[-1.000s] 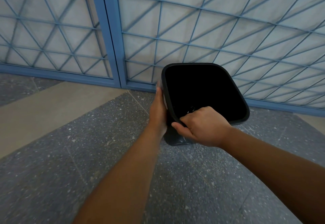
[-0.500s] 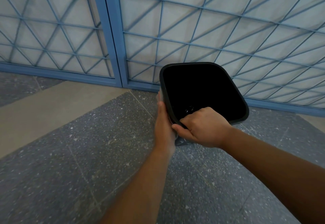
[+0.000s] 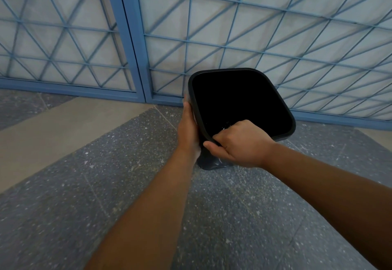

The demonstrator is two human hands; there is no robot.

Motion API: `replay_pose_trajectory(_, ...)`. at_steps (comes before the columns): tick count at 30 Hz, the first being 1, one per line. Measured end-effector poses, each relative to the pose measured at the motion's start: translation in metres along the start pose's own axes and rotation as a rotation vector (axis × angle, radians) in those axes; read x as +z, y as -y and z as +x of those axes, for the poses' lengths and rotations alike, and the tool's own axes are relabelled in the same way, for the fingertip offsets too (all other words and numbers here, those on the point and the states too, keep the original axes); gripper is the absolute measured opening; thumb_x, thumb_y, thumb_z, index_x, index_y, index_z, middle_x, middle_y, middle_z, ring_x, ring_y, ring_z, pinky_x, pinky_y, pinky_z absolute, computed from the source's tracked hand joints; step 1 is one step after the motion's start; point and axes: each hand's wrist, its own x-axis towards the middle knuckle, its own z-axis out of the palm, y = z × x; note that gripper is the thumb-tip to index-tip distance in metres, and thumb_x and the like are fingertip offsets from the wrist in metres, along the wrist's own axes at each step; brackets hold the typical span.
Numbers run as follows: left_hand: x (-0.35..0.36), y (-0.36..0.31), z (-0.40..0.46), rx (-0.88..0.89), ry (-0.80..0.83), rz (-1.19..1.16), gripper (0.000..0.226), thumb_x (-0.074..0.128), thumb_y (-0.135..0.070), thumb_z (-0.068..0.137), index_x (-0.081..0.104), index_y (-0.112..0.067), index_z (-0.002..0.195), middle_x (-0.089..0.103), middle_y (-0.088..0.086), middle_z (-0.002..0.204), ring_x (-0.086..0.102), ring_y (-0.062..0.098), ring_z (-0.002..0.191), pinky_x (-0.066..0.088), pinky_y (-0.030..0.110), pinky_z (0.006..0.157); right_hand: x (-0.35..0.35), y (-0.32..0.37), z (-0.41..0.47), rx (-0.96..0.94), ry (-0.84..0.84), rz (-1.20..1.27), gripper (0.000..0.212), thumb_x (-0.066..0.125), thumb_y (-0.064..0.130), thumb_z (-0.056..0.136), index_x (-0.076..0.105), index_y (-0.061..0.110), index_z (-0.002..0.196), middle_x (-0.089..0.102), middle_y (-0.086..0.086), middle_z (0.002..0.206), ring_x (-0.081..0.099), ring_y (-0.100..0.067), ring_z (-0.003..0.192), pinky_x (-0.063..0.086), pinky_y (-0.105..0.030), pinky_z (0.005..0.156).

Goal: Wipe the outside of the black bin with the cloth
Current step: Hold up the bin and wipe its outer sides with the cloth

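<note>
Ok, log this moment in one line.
right hand: grips black bin rim | left hand: flat on bin's left side | cloth: hidden

We look down on a floor of dark grey speckled stone tiles (image 3: pixel 63 216), their thin joints running diagonally across the view. A band of plain beige paving (image 3: pixel 70 125) crosses the floor at the left, with a smaller patch of dark tile (image 3: pixel 19 106) beyond it, next to the wall. At the far right edge we see a second beige strip (image 3: pixel 379 140). Behind the floor stands a blue metal grille (image 3: pixel 265 42) of horizontal, vertical and diagonal bars over pale panels. Two thick blue uprights (image 3: pixel 125 36) stand side by side and divide the grille into a left section (image 3: pixel 53 34) and a right section. A blue bottom rail (image 3: pixel 63 88) meets the floor.
</note>
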Motion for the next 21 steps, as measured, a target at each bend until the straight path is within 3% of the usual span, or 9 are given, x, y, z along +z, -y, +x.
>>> replay_pose_trajectory(2, 0.001, 0.006, -0.015, 0.012, -0.026, 0.017, 0.056, 0.045, -0.055, 0.118, 0.077, -0.014, 0.139, 0.084, 0.003, 0.122, 0.079, 0.021, 0.121, 0.063, 0.026, 0.092, 0.000, 0.000, -0.001, -0.007, 0.014, -0.003, 0.060, 0.018, 0.053, 0.095, 0.054, 0.021, 0.060, 0.056, 0.004, 0.054, 0.052, -0.014, 0.048, 0.031, -0.027, 0.050)
replay_pose_trajectory(5, 0.000, 0.016, -0.029, 0.057, 0.039, -0.033, 0.061, 0.042, -0.056, 0.117, 0.066, -0.016, 0.157, 0.076, 0.003, 0.149, 0.071, 0.017, 0.140, 0.056, 0.033, 0.120, 0.001, 0.000, -0.004, -0.017, 0.024, 0.013, 0.062, 0.015, 0.054, 0.095, 0.055, 0.020, 0.061, 0.058, 0.004, 0.056, 0.053, -0.015, 0.049, 0.030, -0.028, 0.052)
replay_pose_trajectory(7, 0.000, 0.006, -0.014, 0.013, 0.006, 0.007, 0.051, 0.044, -0.052, 0.119, 0.079, -0.016, 0.129, 0.088, -0.004, 0.114, 0.081, 0.010, 0.111, 0.065, 0.019, 0.095, 0.001, -0.001, -0.004, -0.005, 0.016, 0.016, 0.062, 0.016, 0.054, 0.095, 0.055, 0.020, 0.061, 0.057, 0.004, 0.055, 0.053, -0.015, 0.049, 0.030, -0.027, 0.052)
replay_pose_trajectory(9, 0.003, -0.005, -0.002, -0.009, 0.008, 0.041, 0.047, 0.046, -0.050, 0.119, 0.079, -0.018, 0.113, 0.087, -0.007, 0.090, 0.081, 0.009, 0.092, 0.066, 0.018, 0.074, 0.001, 0.000, -0.002, 0.003, 0.013, 0.020, 0.062, 0.017, 0.053, 0.095, 0.056, 0.020, 0.061, 0.058, 0.004, 0.055, 0.053, -0.015, 0.049, 0.031, -0.027, 0.052)
replay_pose_trajectory(11, 0.004, -0.003, -0.015, -0.002, 0.021, 0.054, 0.051, 0.045, -0.053, 0.118, 0.080, -0.017, 0.126, 0.089, -0.003, 0.107, 0.082, 0.010, 0.101, 0.067, 0.022, 0.085, -0.001, -0.001, -0.002, 0.003, 0.024, 0.026, 0.062, 0.016, 0.054, 0.095, 0.054, 0.020, 0.060, 0.058, 0.003, 0.056, 0.053, -0.015, 0.050, 0.031, -0.028, 0.052)
replay_pose_trajectory(13, 0.003, 0.010, -0.036, 0.032, 0.029, -0.005, 0.055, 0.042, -0.055, 0.118, 0.073, -0.020, 0.148, 0.081, 0.002, 0.139, 0.077, 0.015, 0.127, 0.061, 0.031, 0.109, -0.001, -0.001, -0.004, -0.009, 0.031, 0.022, 0.062, 0.014, 0.055, 0.094, 0.054, 0.021, 0.061, 0.059, 0.003, 0.057, 0.053, -0.014, 0.051, 0.030, -0.028, 0.052)
replay_pose_trajectory(15, 0.001, 0.017, -0.037, 0.027, 0.034, -0.043, 0.055, 0.041, -0.055, 0.118, 0.070, -0.023, 0.151, 0.075, 0.004, 0.148, 0.071, 0.018, 0.137, 0.055, 0.036, 0.118, -0.001, -0.001, -0.005, -0.010, 0.034, 0.019, 0.062, 0.014, 0.055, 0.094, 0.055, 0.021, 0.061, 0.058, 0.003, 0.056, 0.053, -0.014, 0.050, 0.031, -0.028, 0.052)
replay_pose_trajectory(18, 0.002, 0.000, -0.007, -0.034, 0.010, -0.025, 0.054, 0.049, -0.056, 0.116, 0.078, -0.014, 0.133, 0.083, 0.008, 0.128, 0.075, 0.026, 0.127, 0.062, 0.034, 0.099, 0.000, -0.001, -0.005, 0.003, 0.008, 0.008, 0.062, 0.017, 0.054, 0.095, 0.055, 0.020, 0.059, 0.056, 0.003, 0.053, 0.049, -0.014, 0.046, 0.031, -0.028, 0.050)
replay_pose_trajectory(21, 0.005, -0.005, 0.000, -0.027, 0.030, -0.032, 0.048, 0.045, -0.050, 0.119, 0.080, -0.017, 0.116, 0.088, -0.002, 0.101, 0.081, 0.017, 0.107, 0.065, 0.024, 0.080, -0.001, 0.000, -0.003, 0.014, 0.022, 0.009, 0.063, 0.015, 0.055, 0.094, 0.055, 0.020, 0.060, 0.056, 0.004, 0.054, 0.048, -0.014, 0.047, 0.031, -0.028, 0.051)
